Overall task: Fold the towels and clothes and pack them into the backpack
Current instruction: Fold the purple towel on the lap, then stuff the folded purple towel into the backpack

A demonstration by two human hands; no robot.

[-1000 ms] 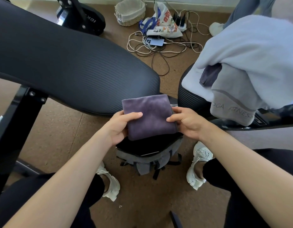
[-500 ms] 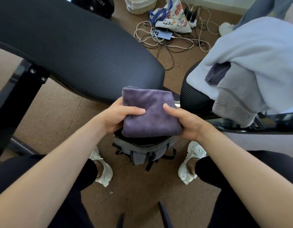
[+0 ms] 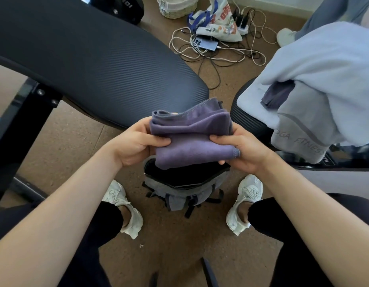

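Note:
A folded purple towel [image 3: 191,141] hangs just above the open mouth of a grey backpack [image 3: 185,189], which stands on the floor between my feet. My left hand [image 3: 136,143] grips the towel's left side and my right hand [image 3: 239,150] grips its right side, bending the towel into a further fold. To the right, a pale blue towel [image 3: 332,65], a grey towel [image 3: 303,133] with printed lettering and a dark purple cloth [image 3: 276,94] lie heaped on a black padded seat [image 3: 245,112].
A long black ribbed bench pad [image 3: 92,65] crosses the upper left on a black frame [image 3: 15,121]. On the brown floor behind lie tangled cables [image 3: 216,50], a phone [image 3: 204,43], a printed bag [image 3: 218,23] and a woven basket [image 3: 177,6]. Another person's leg [image 3: 328,15] stands top right.
Both hands drew the towel off the bench edge toward me, over the backpack opening, and bent it from flat into a thicker fold.

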